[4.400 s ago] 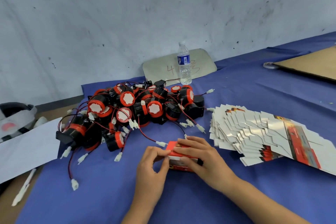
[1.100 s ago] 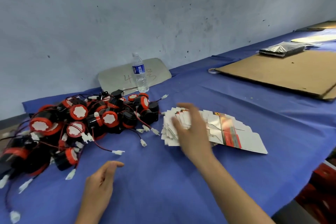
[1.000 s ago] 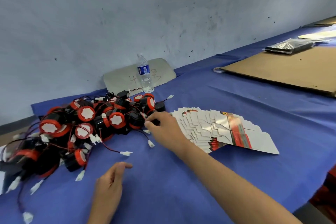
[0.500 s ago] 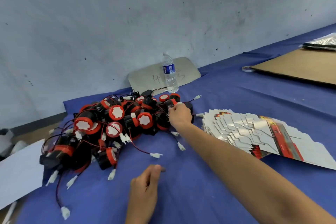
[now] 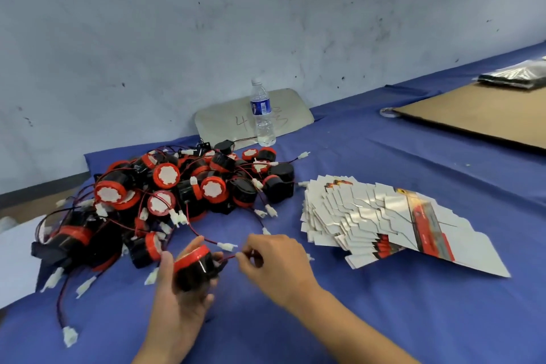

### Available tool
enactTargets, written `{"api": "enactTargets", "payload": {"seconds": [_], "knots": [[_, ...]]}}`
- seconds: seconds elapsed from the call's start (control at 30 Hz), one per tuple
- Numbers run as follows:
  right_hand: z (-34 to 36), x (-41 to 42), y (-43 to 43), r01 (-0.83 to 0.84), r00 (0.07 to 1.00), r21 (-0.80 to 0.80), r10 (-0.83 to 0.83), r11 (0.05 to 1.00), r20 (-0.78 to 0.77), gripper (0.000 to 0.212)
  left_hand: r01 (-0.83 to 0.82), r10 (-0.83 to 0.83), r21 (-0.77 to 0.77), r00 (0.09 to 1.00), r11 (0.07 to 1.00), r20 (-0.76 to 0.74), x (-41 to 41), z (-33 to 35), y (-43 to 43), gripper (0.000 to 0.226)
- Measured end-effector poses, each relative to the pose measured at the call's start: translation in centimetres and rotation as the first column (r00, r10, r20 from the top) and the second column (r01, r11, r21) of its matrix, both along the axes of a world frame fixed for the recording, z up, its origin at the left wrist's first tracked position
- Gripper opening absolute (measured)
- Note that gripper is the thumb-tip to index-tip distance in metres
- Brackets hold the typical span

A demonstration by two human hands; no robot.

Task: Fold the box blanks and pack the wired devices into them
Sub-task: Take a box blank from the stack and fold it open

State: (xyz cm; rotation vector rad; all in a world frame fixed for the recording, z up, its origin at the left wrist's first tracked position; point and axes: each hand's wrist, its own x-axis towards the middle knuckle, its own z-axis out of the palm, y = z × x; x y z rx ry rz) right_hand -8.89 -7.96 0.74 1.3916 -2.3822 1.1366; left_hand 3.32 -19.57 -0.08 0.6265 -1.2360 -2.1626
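My left hand (image 5: 180, 298) grips one black wired device with a red ring (image 5: 195, 267) just above the blue tablecloth, near the front. My right hand (image 5: 274, 263) pinches that device's red wire (image 5: 232, 257) right beside it. A heap of several more black-and-red wired devices (image 5: 165, 192) with white connectors lies behind my hands, to the left. A fanned stack of flat white and red box blanks (image 5: 384, 219) lies to the right of my hands.
A water bottle (image 5: 261, 115) stands at the wall in front of a grey board (image 5: 224, 121). A brown cardboard sheet (image 5: 484, 115) covers the far right, with a tape roll (image 5: 388, 112) at its corner and a dark plastic bag (image 5: 514, 77) behind. White paper (image 5: 14, 260) lies at left.
My right hand pulled one device out of the heap toward me. My left hand lifted off the cloth and took hold of it; the right now pinches its wire.
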Motion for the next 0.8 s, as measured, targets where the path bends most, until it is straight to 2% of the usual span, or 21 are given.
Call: {"api": "enactTargets", "payload": {"seconds": [0.1, 0.17, 0.2, 0.27, 0.3, 0.33, 0.4, 0.47, 0.57, 0.63, 0.67, 0.73, 0.8], "knots": [[0.2, -0.3, 0.5, -0.068, 0.997, -0.065, 0.071, 0.996, 0.039, 0.024, -0.013, 0.015, -0.045, 0.999, 0.999, 0.039, -0.8, -0.9, -0.1, 0.034], [1.5, -1.0, 1.1, -0.082, 0.996, -0.224, 0.087, 0.971, 0.011, 0.019, -0.09, 0.091, -0.085, 0.996, 0.992, 0.016, -1.4, -1.3, -0.4, 0.015], [2.3, -1.8, 1.6, -0.022, 0.999, -0.355, 0.01, 0.935, -0.035, 0.014, -0.144, 0.145, -0.136, 0.989, 0.98, -0.008, -1.6, -1.5, -0.5, 0.017], [3.7, -4.2, 3.4, 0.177, 0.971, -0.549, -0.235, 0.817, -0.036, 0.017, -0.217, 0.235, -0.376, 0.972, 0.901, 0.002, -1.8, -1.9, -0.7, 0.038], [4.3, -5.6, 4.7, 0.286, 0.947, -0.545, -0.32, 0.788, 0.034, 0.027, -0.201, 0.259, -0.518, 0.965, 0.831, 0.041, -1.8, -2.1, -0.7, 0.048], [4.6, -7.0, 6.3, 0.395, 0.917, -0.442, -0.378, 0.805, 0.13, 0.038, -0.161, 0.264, -0.625, 0.962, 0.763, 0.074, -1.8, -2.3, -0.5, 0.055], [3.8, -9.5, 9.8, 0.521, 0.831, -0.026, -0.5, 0.853, 0.242, 0.063, -0.081, 0.245, -0.724, 0.961, 0.685, 0.125, -1.9, -3.0, -0.3, 0.064], [2.0, -10.6, 13.1, 0.495, 0.79, 0.296, -0.565, 0.817, 0.238, 0.079, -0.022, 0.222, -0.755, 0.961, 0.656, 0.164, -2.0, -3.2, 0.0, 0.066], [-0.6, -10.3, 16.3, 0.426, 0.763, 0.487, -0.592, 0.763, 0.26, 0.082, 0.024, 0.211, -0.778, 0.957, 0.628, 0.2, -1.8, -2.8, 0.5, 0.053], [-1.5, -9.9, 16.8, 0.476, 0.739, 0.501, -0.637, 0.723, 0.218, 0.076, 0.041, 0.219, -0.768, 0.948, 0.639, 0.232, -1.7, -2.4, 0.8, 0.048], [-1.7, -9.9, 16.8, 0.527, 0.723, 0.451, -0.659, 0.72, 0.206, 0.072, 0.046, 0.215, -0.762, 0.947, 0.646, 0.24, -1.7, -2.3, 0.9, 0.047], [-1.5, -9.8, 16.5, 0.628, 0.68, 0.276, -0.686, 0.727, 0.258, 0.061, 0.047, 0.212, -0.758, 0.947, 0.65, 0.241, -1.7, -2.0, 1.0, 0.046], [-1.0, -9.4, 16.3, 0.735, 0.635, 0.061, -0.716, 0.676, 0.289, 0.05, 0.037, 0.215, -0.754, 0.948, 0.656, 0.233, -1.8, -2.0, 1.2, 0.044]]}}
